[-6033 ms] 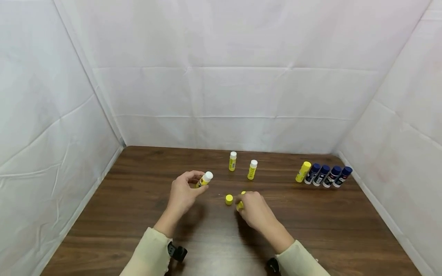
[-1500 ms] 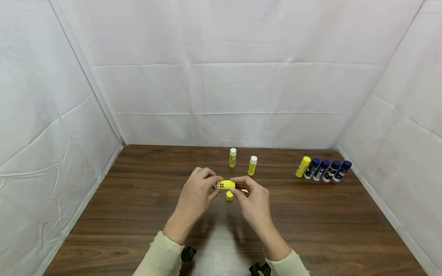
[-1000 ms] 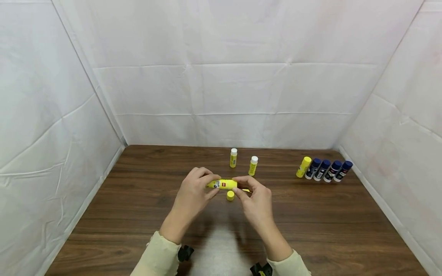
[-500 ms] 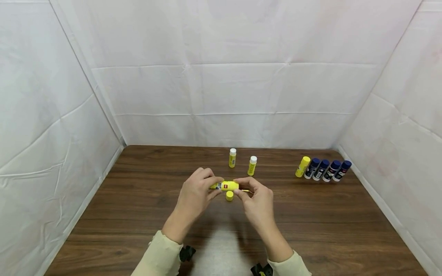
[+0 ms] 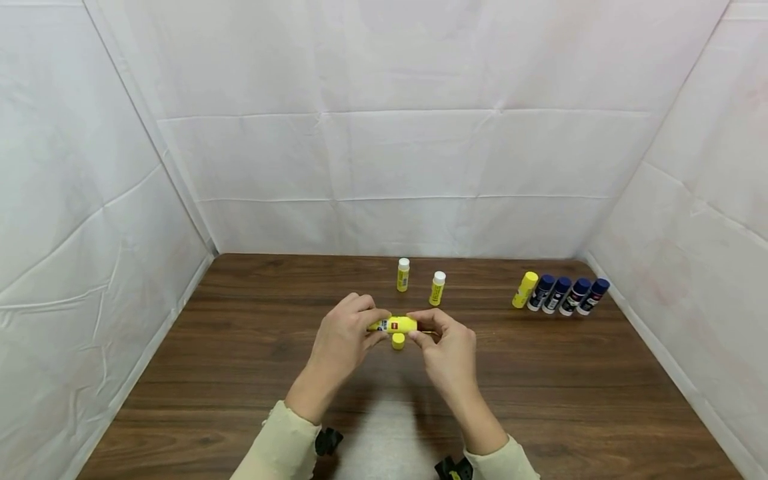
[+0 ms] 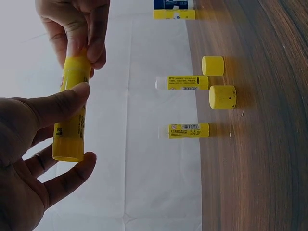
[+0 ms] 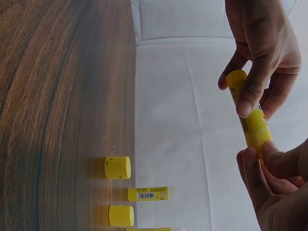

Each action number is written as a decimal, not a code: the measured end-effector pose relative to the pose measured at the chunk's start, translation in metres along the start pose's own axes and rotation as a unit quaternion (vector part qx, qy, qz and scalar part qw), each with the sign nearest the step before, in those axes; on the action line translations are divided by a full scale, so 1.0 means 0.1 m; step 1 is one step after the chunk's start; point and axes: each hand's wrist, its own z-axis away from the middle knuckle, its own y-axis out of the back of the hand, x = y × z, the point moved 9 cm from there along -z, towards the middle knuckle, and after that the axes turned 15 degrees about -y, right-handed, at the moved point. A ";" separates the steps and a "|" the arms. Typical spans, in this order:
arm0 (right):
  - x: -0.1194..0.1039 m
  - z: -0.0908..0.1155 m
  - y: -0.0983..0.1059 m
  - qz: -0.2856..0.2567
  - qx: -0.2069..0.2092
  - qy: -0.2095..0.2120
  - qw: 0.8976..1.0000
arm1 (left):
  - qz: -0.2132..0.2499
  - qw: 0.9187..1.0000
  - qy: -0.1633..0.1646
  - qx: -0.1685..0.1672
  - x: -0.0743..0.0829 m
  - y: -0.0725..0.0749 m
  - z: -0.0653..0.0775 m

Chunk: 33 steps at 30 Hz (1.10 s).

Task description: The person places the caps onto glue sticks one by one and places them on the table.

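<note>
Glue stick (image 5: pixel 403 325), held in the air above the table (image 5: pixel 228 360), seemed light, stiff and smooth enough to slip, so your left grip (image 5: pixel 342 339) sensibly pinched its barrel while your right grip (image 5: pixel 447 347) pinched the capped end.

Both arms angle inward to the yellow glue stick (image 5: pixel 401 325), the left hand (image 5: pixel 343 337) gripping its left end, the right hand (image 5: pixel 450 347) pinching its right end. The left thumb (image 6: pixel 55 106) lies across the stick's barrel, while one left finger (image 6: pixel 72 178) extends just beside its base. At the stick's other end, the right thumb (image 7: pixel 286 162) opposes bent right fingers (image 7: pixel 253 171). The left wrist (image 5: pixel 307 398) and right wrist (image 5: pixel 477 420) sit nearer the person than the stick, the sleeved forearms spreading apart below it.
</note>
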 end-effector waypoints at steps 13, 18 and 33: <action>0.02 -0.01 0.01 0.020 -0.008 0.004 1.000 | 0.021 1.000 -0.016 -0.013 0.00 -0.05 0.02; 0.06 -0.03 -0.01 0.023 -0.032 0.001 0.999 | 0.027 0.999 -0.019 -0.017 -0.01 -0.08 0.03; 0.07 -0.12 0.08 0.016 -0.061 0.007 0.998 | 0.058 0.998 0.004 -0.030 -0.04 -0.17 -0.03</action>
